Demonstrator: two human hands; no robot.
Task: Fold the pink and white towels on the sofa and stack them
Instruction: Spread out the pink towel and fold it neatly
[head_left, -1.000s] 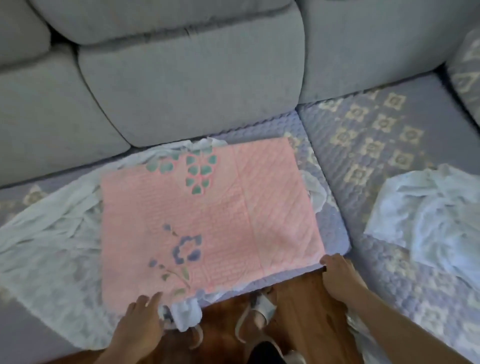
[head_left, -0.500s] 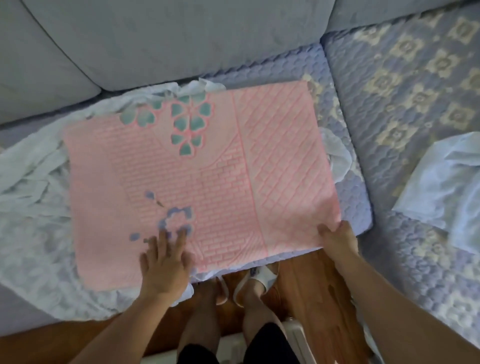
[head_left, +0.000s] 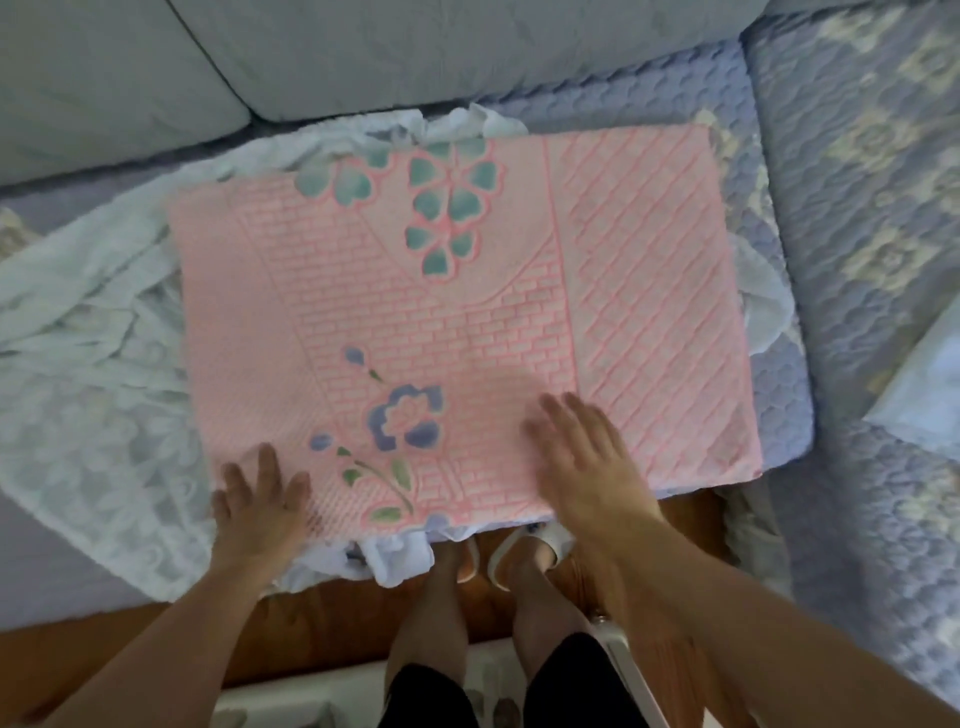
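A pink towel (head_left: 467, 291) with raised brick and diamond patterns and green and blue flowers lies flat as a folded rectangle on the sofa seat. Beneath it, a white lacy towel (head_left: 88, 395) spreads out to the left and peeks out at the front and right. My left hand (head_left: 257, 501) rests flat on the pink towel's near left corner, fingers apart. My right hand (head_left: 579, 457) lies flat on the near edge, right of the blue flower, fingers spread. Neither hand grips anything.
The sofa has grey back cushions (head_left: 363, 52) and a blue quilted seat cover (head_left: 857, 260). Another pale cloth (head_left: 930, 384) lies at the right edge. My legs and white sandals (head_left: 519, 551) stand on the wooden floor (head_left: 322, 629) below the seat's front edge.
My right hand left the towel's near right corner and slid left onto its surface. My left hand shifted left toward the near left corner. The view moved closer.
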